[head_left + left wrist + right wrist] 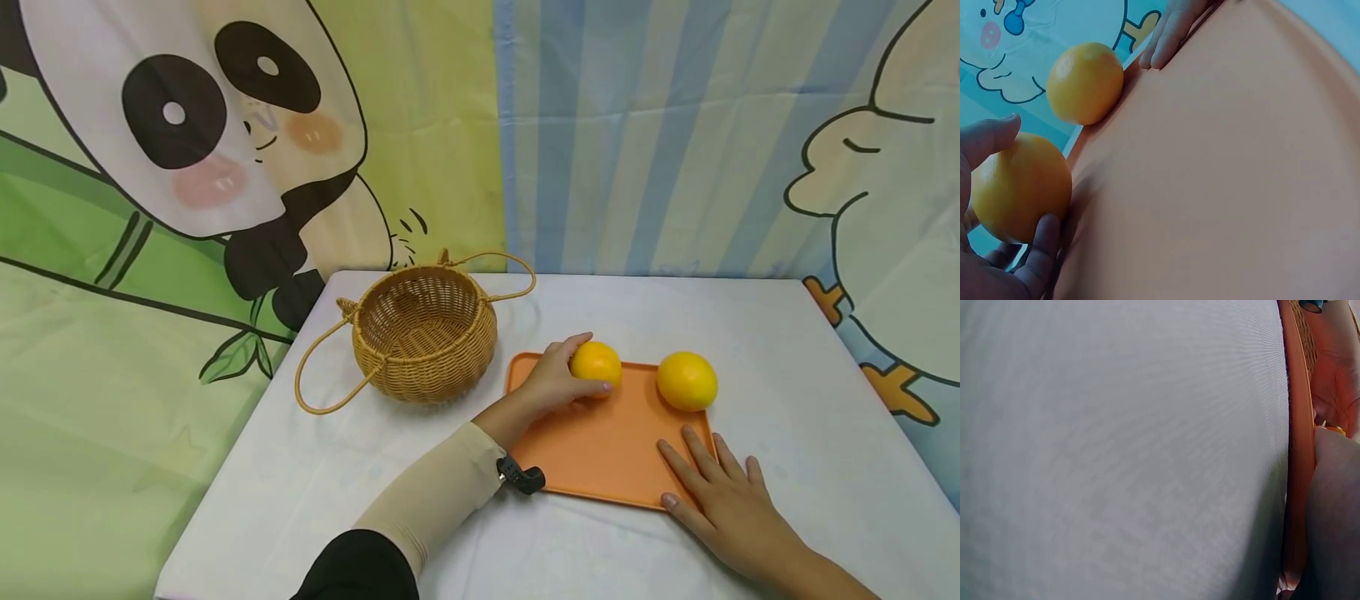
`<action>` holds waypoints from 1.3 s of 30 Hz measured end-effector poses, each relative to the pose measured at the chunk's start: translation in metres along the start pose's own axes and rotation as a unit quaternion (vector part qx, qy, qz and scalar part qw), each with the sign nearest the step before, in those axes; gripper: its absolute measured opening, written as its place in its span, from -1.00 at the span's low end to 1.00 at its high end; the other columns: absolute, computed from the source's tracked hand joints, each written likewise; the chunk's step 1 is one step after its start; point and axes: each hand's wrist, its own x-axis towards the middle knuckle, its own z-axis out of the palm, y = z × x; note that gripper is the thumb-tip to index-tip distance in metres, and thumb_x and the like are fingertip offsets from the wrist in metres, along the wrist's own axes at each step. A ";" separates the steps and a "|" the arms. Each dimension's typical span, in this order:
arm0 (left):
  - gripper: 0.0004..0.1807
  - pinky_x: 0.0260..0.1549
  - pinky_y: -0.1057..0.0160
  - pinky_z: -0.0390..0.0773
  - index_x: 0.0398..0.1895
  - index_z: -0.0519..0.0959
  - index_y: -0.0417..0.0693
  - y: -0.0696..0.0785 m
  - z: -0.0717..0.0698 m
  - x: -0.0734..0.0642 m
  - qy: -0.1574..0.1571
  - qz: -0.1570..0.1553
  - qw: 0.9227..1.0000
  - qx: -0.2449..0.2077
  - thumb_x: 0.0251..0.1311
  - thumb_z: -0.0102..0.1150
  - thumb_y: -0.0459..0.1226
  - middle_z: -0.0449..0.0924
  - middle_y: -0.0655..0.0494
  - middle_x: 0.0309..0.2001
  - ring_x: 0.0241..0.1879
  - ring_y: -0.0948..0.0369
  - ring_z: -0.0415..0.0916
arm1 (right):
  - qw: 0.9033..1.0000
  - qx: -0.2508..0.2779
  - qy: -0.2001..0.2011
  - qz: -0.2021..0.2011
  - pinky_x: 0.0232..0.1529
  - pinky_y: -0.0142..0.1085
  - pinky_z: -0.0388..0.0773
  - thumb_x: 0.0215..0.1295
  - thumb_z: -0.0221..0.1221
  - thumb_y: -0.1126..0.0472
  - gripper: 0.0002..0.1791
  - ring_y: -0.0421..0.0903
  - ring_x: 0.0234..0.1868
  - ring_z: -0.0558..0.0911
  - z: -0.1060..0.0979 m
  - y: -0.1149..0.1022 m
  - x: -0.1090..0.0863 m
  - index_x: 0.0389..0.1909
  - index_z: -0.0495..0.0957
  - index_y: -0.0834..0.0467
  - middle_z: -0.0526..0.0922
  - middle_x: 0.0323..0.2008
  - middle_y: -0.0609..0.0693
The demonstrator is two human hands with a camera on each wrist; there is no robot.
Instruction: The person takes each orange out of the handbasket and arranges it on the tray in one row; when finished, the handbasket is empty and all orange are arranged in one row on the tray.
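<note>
My left hand (553, 377) grips an orange (597, 365) over the far part of a flat orange tray (592, 462). In the left wrist view, thumb and fingers wrap the sides of this orange (1025, 187). A second orange (687, 381) lies at the tray's far right corner. My right hand (727, 508) rests with spread, straight fingers on the tray's near right corner. Only part of that hand (1341, 519) shows in the right wrist view, beside the tray's rim (1299, 412).
Left of the tray stands a round wicker basket (442, 379) with nothing in it, its two loop handles folded outward. A white cloth covers the table (795, 375). Behind it hangs a printed curtain (435, 125) with a panda.
</note>
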 end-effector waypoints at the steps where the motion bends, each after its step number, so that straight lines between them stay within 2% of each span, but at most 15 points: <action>1: 0.05 -0.34 0.20 0.75 0.63 0.36 0.32 0.000 0.000 0.000 0.004 0.000 1.000 0.005 0.04 0.73 -0.16 0.35 0.05 0.26 0.03 0.13 0.51 | 1.000 0.001 -0.001 0.000 0.31 0.66 -0.49 0.53 -0.06 -0.50 -0.08 0.59 0.61 -0.19 0.000 0.000 0.000 0.73 0.14 -0.09 -0.12 0.71 0.30; 7: 0.08 -0.20 0.24 0.72 0.63 0.35 0.34 -0.002 -0.005 0.001 0.011 0.007 1.000 0.027 0.01 0.74 -0.10 0.38 0.08 0.25 0.13 0.15 0.45 | 1.000 0.002 -0.002 0.002 0.31 0.67 -0.44 0.53 -0.05 -0.50 -0.08 0.59 0.61 -0.19 -0.001 -0.001 0.001 0.72 0.15 -0.09 -0.11 0.70 0.31; 12: 0.10 -0.04 0.21 0.64 0.63 0.33 0.37 -0.004 -0.007 0.003 0.012 0.012 0.998 0.053 -0.01 0.74 -0.06 0.37 0.05 0.30 0.10 0.15 0.47 | 1.000 0.002 -0.003 0.005 0.31 0.67 -0.45 0.52 -0.06 -0.52 -0.07 0.60 0.61 -0.20 -0.001 -0.001 0.002 0.72 0.15 -0.09 -0.11 0.70 0.32; 16: 0.10 -0.01 0.19 0.61 0.63 0.33 0.38 -0.005 -0.008 0.003 0.017 0.016 0.997 0.070 -0.01 0.75 -0.06 0.36 0.03 0.34 0.07 0.14 0.48 | 1.000 -0.001 -0.004 0.007 0.29 0.69 -0.41 0.50 -0.06 -0.54 -0.05 0.59 0.61 -0.20 -0.001 0.000 0.002 0.72 0.16 -0.09 -0.10 0.70 0.31; 20: 0.10 -0.15 0.20 0.67 0.62 0.34 0.40 -0.005 -0.008 0.003 0.026 0.014 0.997 0.067 -0.03 0.76 -0.06 0.34 0.00 0.35 0.06 0.10 0.48 | 1.000 -0.006 0.000 0.004 0.28 0.70 -0.39 0.51 -0.07 -0.53 -0.06 0.60 0.61 -0.19 -0.001 0.001 0.003 0.72 0.15 -0.10 -0.10 0.70 0.31; 23: 0.12 -0.18 0.20 0.67 0.63 0.32 0.43 -0.004 -0.008 0.001 0.030 0.006 0.996 0.082 -0.04 0.75 -0.02 0.33 -0.01 0.36 0.04 0.08 0.48 | 1.000 -0.002 0.001 0.002 0.27 0.70 -0.36 0.52 -0.06 -0.52 -0.08 0.60 0.60 -0.17 0.000 0.002 0.002 0.72 0.16 -0.11 -0.09 0.70 0.31; 31: 0.15 0.05 0.08 0.58 0.64 0.29 0.42 -0.004 -0.008 -0.004 0.048 0.001 0.993 0.103 -0.05 0.76 0.02 0.33 -0.01 0.40 0.10 0.08 0.48 | 1.000 0.004 0.001 0.006 0.30 0.67 -0.47 0.51 -0.06 -0.53 -0.07 0.60 0.60 -0.18 0.002 0.000 0.000 0.71 0.18 -0.10 -0.09 0.70 0.31; 37: 0.16 -0.06 0.13 0.65 0.64 0.29 0.44 -0.005 -0.010 -0.006 0.057 -0.005 0.993 0.103 -0.08 0.76 0.04 0.31 -0.02 0.43 0.12 0.06 0.47 | 1.000 0.000 -0.001 0.008 0.29 0.69 -0.44 0.50 -0.06 -0.54 -0.05 0.62 0.59 -0.17 0.001 0.000 0.002 0.71 0.18 -0.08 -0.09 0.70 0.32; 39: 0.17 -0.01 0.12 0.64 0.64 0.30 0.44 -0.005 -0.011 -0.006 0.060 -0.005 0.993 0.105 -0.09 0.77 0.05 0.31 -0.02 0.43 0.14 0.06 0.47 | 1.000 0.000 -0.001 0.008 0.29 0.69 -0.45 0.50 -0.07 -0.54 -0.05 0.62 0.59 -0.17 0.001 0.000 0.002 0.71 0.19 -0.07 -0.09 0.70 0.32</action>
